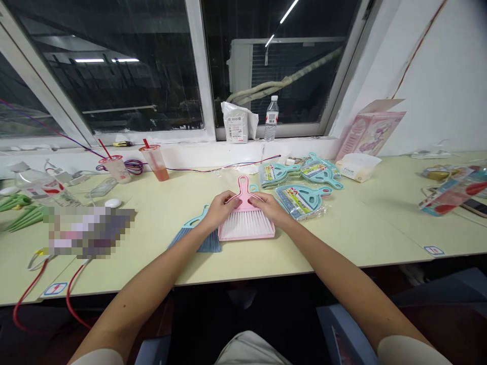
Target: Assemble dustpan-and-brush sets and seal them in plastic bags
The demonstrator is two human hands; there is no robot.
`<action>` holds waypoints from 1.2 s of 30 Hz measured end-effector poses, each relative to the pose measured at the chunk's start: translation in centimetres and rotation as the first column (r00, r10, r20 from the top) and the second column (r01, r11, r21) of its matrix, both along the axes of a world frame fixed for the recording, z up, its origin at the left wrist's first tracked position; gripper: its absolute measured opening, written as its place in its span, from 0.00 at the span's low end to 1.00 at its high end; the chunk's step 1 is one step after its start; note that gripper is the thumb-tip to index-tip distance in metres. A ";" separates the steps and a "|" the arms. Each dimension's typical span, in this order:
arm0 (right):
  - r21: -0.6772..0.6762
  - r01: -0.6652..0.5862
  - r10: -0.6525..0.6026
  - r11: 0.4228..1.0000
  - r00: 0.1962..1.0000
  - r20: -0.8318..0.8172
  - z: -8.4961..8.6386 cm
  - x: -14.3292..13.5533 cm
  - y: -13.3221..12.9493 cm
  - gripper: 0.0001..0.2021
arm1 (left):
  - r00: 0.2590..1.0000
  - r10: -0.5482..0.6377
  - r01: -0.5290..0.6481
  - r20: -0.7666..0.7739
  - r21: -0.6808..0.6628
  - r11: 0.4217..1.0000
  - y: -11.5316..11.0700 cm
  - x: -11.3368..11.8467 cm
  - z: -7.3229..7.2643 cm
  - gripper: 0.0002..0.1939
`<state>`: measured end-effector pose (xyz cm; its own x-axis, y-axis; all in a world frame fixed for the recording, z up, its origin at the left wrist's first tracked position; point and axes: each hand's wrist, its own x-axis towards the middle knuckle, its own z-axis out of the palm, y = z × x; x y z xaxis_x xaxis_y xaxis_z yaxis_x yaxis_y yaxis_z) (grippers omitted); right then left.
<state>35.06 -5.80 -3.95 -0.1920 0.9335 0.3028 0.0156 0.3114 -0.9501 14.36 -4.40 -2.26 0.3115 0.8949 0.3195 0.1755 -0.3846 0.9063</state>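
A pink hand brush (246,223) with white bristles lies in a pink dustpan (247,238), both handles pointing away from me. My left hand (221,210) grips the set's left side, thumb on the pink brush. From the other side my right hand (269,207) closes on it, its thumb also pressing on top. Partly behind my left wrist is a blue-bristled brush (209,245) with a turquoise handle. Several turquoise brush-and-dustpan sets in clear wrappers, one nearest my right hand (300,198), lie to the right. A bit of turquoise shows behind the pink handle.
Two drink cups, one with reddish liquid (157,165), stand at the back left near a plastic bottle (41,185). A tissue pack (357,166) and a pink box (371,132) are at the back right. A water bottle (271,119) stands on the sill.
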 end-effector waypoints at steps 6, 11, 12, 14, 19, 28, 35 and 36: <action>-0.006 0.021 -0.021 1.000 1.000 -0.020 -0.3 0.0 0.2 0.13 | 0.999 0.026 -0.025 -0.021 0.045 0.999 -0.2 0.0 -0.1 0.10; -0.023 0.033 -0.033 0.999 0.999 -0.014 -0.5 0.0 0.4 0.12 | 0.999 0.047 -0.047 -0.024 0.021 0.999 -0.4 0.4 -0.3 0.10; -0.019 0.039 -0.039 0.999 0.999 -0.018 -0.5 -0.1 0.4 0.12 | 0.999 0.045 -0.045 -0.019 0.022 0.999 -0.4 0.4 -0.3 0.11; -0.016 0.070 -0.070 0.997 0.997 -0.036 -0.3 0.0 0.3 0.13 | 0.998 0.051 -0.050 -0.030 0.058 0.997 0.0 0.1 -0.1 0.13; -0.160 0.205 -0.232 0.965 0.958 -0.167 0.0 1.0 1.0 0.14 | 0.915 0.332 -0.247 -0.227 0.336 0.909 2.7 -3.4 0.4 0.15; -0.336 0.271 -0.384 0.902 0.860 -0.337 0.5 2.6 1.7 0.14 | 0.584 0.430 -0.214 -0.688 0.380 0.900 6.3 -6.3 -2.5 0.14; -0.292 0.284 -0.365 0.913 0.888 -0.279 -0.2 2.4 2.0 0.14 | 0.620 0.387 -0.230 -0.682 0.314 0.921 7.0 -5.6 -3.7 0.18; -0.288 0.281 -0.360 0.916 0.891 -0.276 -0.2 2.3 2.0 0.14 | 0.628 0.392 -0.240 -0.672 0.312 0.919 7.1 -5.7 -3.8 0.18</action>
